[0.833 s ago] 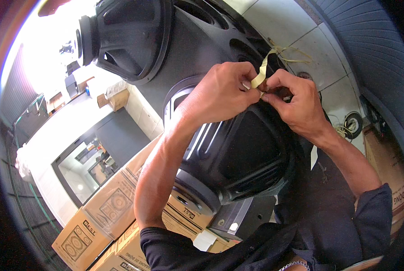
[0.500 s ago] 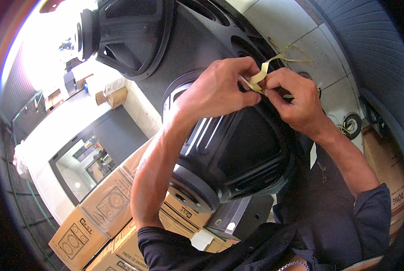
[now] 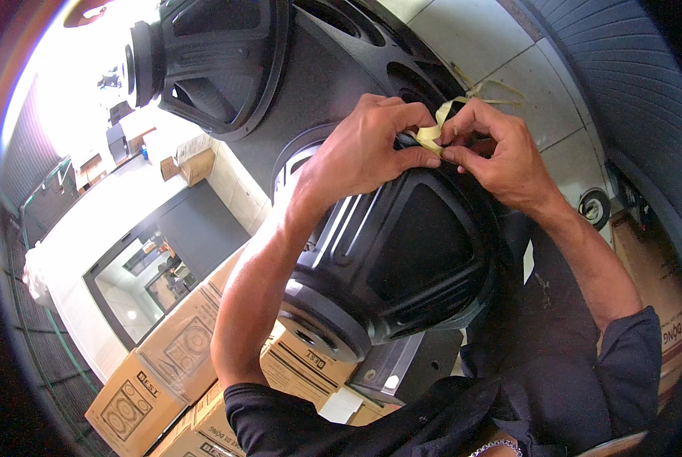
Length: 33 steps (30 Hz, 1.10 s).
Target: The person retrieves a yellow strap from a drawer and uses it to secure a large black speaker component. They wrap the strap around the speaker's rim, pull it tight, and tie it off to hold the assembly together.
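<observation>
Left hand (image 3: 368,148) and right hand (image 3: 505,156) close together, fingers (image 3: 419,158) of both clamped on yellow strip (image 3: 429,135), black speaker (image 3: 425,251) below, cardboard boxes (image 3: 188,350) lower left.

Here we go: the yellow ribbon (image 3: 430,139), a tall strip moments ago, now folds lower between my left fingers (image 3: 411,116) and my right fingers (image 3: 457,124), which have edged leftward.
</observation>
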Tool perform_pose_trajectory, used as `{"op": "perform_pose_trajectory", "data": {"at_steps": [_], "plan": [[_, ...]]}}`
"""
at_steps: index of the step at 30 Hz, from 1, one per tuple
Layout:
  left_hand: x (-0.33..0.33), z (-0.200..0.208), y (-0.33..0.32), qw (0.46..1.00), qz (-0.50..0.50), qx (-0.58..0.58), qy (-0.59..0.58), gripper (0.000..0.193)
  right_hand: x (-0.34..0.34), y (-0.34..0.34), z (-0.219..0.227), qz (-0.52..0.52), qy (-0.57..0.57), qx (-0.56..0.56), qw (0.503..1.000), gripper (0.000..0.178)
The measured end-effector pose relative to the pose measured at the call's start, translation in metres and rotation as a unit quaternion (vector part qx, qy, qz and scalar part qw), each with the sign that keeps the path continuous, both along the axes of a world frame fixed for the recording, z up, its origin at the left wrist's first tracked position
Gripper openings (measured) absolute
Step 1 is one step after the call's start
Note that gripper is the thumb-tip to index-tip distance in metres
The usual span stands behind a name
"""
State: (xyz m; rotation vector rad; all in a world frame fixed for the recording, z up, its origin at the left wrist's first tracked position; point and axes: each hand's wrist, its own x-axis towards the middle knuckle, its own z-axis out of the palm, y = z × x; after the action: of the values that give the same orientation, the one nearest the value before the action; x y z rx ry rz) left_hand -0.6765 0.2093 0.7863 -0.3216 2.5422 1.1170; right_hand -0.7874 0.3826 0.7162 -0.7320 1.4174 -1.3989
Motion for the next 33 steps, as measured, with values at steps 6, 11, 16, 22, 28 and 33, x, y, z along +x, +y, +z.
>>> {"op": "perform_pose_trajectory", "data": {"at_steps": [6,11,16,22,28,33], "plan": [[0.003,-0.003,-0.003,0.999,-0.028,-0.001,0.041,0.025,0.001,-0.001,-0.001,-0.004,0.163,-0.08,0.983,0.011],[0.008,-0.008,-0.004,1.0,0.011,0.014,0.013,0.025,0.003,0.002,-0.01,-0.015,0.224,-0.136,0.965,0.009],[0.009,-0.012,-0.005,0.998,-0.006,-0.008,0.057,0.024,0.004,-0.001,-0.011,-0.039,0.188,-0.154,0.969,0.008],[0.007,-0.012,-0.006,1.0,-0.008,0.008,0.025,0.026,0.0,0.0,-0.005,-0.025,0.117,-0.078,0.99,0.011],[-0.005,-0.003,-0.006,0.994,-0.046,-0.018,-0.099,0.028,-0.011,-0.006,0.01,0.064,0.062,-0.027,0.996,0.014],[-0.005,-0.004,-0.005,0.993,-0.072,-0.048,-0.079,0.028,-0.008,-0.006,0.0,0.086,-0.037,-0.058,0.994,0.013]]}}
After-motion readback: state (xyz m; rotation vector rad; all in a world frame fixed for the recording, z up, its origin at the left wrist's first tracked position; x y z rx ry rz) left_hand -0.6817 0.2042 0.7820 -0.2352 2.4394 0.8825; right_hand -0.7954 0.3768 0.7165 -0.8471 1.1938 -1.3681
